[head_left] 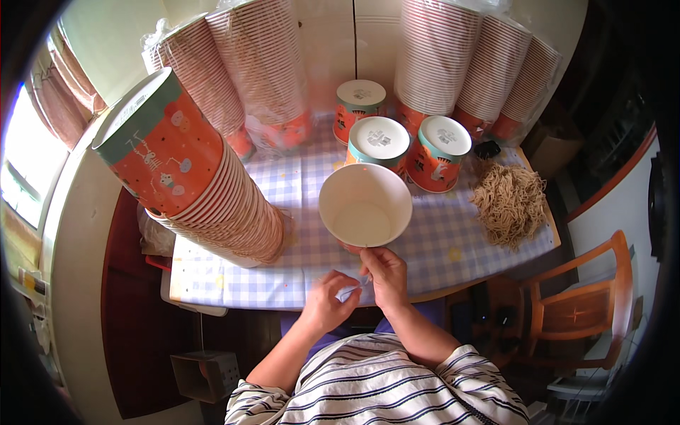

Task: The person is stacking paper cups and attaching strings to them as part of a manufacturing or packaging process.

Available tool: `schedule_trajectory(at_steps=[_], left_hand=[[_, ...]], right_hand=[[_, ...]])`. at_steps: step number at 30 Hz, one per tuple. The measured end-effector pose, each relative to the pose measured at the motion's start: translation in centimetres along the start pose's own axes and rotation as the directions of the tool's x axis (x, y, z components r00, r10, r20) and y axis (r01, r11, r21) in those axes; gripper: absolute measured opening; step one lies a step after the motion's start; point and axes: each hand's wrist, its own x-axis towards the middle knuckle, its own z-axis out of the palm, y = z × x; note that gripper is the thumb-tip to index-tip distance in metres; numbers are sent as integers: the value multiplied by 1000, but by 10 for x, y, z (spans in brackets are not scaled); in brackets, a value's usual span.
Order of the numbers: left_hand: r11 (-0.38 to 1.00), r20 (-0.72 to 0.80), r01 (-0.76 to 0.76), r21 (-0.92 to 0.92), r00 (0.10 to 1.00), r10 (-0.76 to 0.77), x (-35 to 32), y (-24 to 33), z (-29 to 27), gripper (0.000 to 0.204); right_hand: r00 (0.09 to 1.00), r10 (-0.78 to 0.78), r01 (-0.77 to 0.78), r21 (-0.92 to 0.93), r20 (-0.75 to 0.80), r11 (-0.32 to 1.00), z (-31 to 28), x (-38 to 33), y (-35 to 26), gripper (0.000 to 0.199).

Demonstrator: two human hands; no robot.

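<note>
A large paper tub (365, 216) with a white inside stands in front of me on the table, its open mouth tilted toward me. My right hand (388, 278) is at its near rim, thumb and forefinger pinched together; what lies between them is too small to make out. Just left of it, my left hand (330, 300) has its fingers curled in, near the right fingertips, and anything in its grip is hidden. To the left leans a tall stack of nested orange and green tubs (166, 163), upside down, with thin tan cords along its side.
Behind the tub, several upside-down tubs (380, 138) stand together. A heap of tan cords (511, 205) lies at the right. Bagged tub stacks (258, 67) line the wall. The checked tablecloth (304, 265) ends just before me; a wooden chair (577, 308) stands right.
</note>
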Motion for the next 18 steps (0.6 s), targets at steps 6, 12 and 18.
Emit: schedule_trajectory(at_steps=[6,12,18], left_hand=[[889,-161,-194,415,946,281,44,25,-36,27],[758,143,-532,377,842,520,82,31,-35,38],[767,217,-570,295,822,527,88,23,-30,40]], right_hand=[[998,-31,28,46,60,999,-14,-4,16,18],[996,58,-71,186,73,980,-14,-4,20,16],[995,62,-72,133,79,988,-16,-3,21,15]])
